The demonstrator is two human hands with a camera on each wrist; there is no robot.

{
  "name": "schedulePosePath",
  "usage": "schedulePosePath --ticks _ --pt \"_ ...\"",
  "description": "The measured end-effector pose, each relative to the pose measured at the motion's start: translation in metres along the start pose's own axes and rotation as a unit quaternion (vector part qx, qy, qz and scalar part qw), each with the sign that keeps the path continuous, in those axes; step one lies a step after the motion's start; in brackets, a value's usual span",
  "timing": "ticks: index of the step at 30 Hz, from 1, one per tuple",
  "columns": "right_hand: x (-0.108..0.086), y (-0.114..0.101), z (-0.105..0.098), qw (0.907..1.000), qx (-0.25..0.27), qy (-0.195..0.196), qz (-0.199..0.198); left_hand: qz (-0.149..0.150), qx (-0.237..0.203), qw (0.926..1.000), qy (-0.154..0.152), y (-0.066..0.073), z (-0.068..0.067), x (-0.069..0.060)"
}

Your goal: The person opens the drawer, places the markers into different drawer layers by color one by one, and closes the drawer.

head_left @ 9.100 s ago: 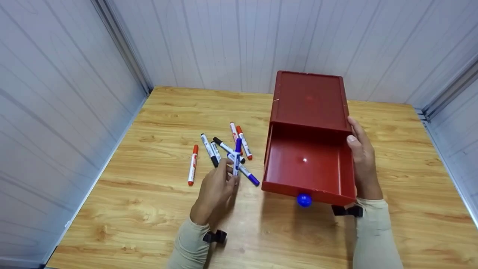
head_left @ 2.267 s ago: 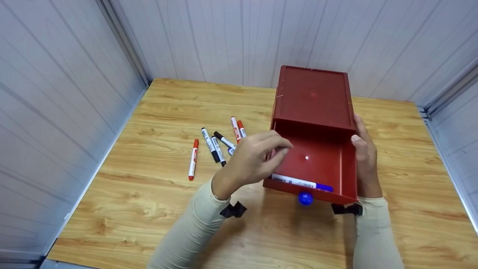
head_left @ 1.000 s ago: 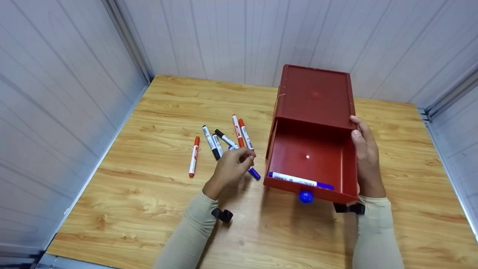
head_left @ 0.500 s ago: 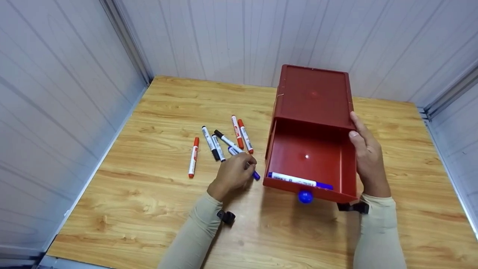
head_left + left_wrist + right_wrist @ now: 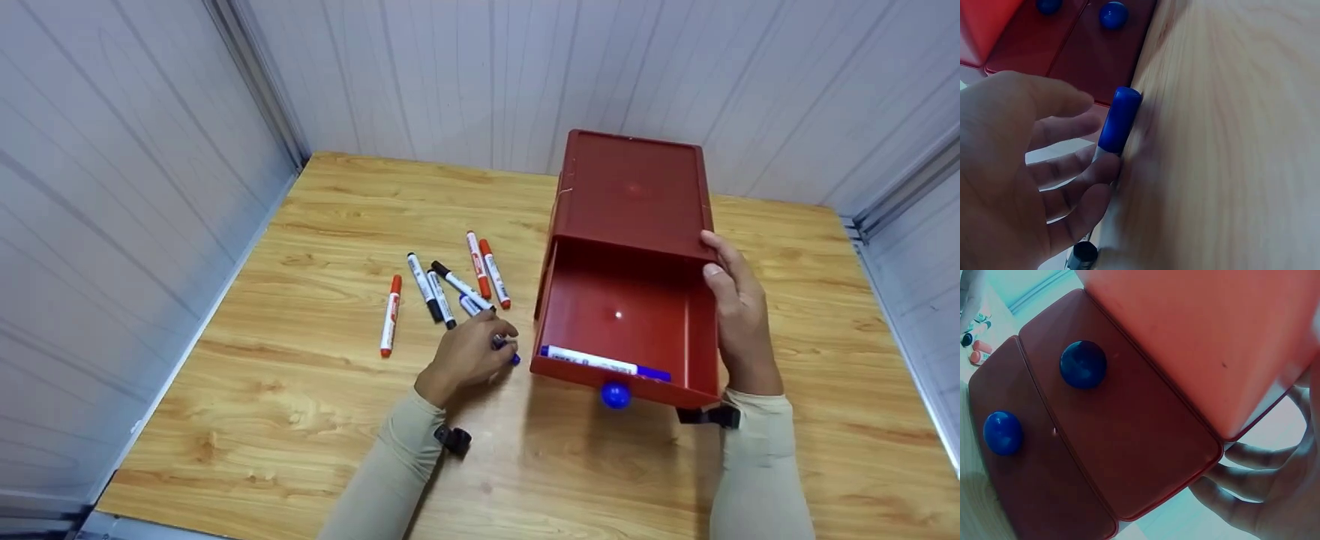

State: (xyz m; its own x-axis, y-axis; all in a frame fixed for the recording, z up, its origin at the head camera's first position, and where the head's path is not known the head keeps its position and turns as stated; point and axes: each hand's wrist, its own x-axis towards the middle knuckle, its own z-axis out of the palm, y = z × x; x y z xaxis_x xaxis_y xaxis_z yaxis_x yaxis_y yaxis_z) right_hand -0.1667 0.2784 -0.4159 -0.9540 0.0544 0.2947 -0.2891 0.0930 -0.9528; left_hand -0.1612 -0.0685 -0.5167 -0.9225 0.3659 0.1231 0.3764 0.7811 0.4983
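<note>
My left hand (image 5: 469,351) reaches over a blue-capped marker (image 5: 1119,121) lying on the table. In the left wrist view the lower fingertips touch the marker's barrel, while the thumb stays apart from the blue cap. My right hand (image 5: 742,319) rests along the right side of a red drawer cabinet (image 5: 637,191), its thumb near the drawer's rim and its fingertips against the side wall. The cabinet's top drawer (image 5: 630,315) is pulled out. Inside it, along the front wall, lies another blue marker (image 5: 600,361).
Near my left hand lie several markers: a red marker (image 5: 391,315) apart on the left, black markers (image 5: 425,286) in the middle and two red ones (image 5: 495,274) behind. Lower drawers (image 5: 1129,422) with blue knobs (image 5: 1083,364) are closed. Pale panels (image 5: 450,82) surround the wooden table (image 5: 300,405).
The blue marker now in the drawer was in my left hand at first. That hand released it there, then came back to the markers and lowered over another blue one. My right hand stays by the cabinet.
</note>
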Motion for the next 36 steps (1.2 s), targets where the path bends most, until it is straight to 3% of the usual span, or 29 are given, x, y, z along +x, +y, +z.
schedulePosePath --ticks 7,16,22,30,36 --pt "0.001 0.001 -0.001 1.0 -0.003 0.001 -0.008 -0.004 0.004 0.9999 -0.011 0.003 0.0 -0.001" --pt "0.001 0.0 -0.001 0.9999 -0.016 -0.001 0.001 0.021 0.044 0.9986 -0.022 0.011 0.001 -0.008" --pt "-0.001 0.0 0.0 1.0 -0.008 0.0 0.001 0.025 0.053 0.9982 -0.008 0.009 0.0 -0.015" --pt "-0.001 0.002 0.001 0.9996 0.028 -0.007 -0.001 -0.024 0.045 0.9987 0.002 0.003 -0.006 -0.017" --pt "-0.001 0.003 0.002 0.9997 0.026 -0.005 -0.002 -0.09 0.037 0.9942 -0.046 0.003 -0.009 -0.014"
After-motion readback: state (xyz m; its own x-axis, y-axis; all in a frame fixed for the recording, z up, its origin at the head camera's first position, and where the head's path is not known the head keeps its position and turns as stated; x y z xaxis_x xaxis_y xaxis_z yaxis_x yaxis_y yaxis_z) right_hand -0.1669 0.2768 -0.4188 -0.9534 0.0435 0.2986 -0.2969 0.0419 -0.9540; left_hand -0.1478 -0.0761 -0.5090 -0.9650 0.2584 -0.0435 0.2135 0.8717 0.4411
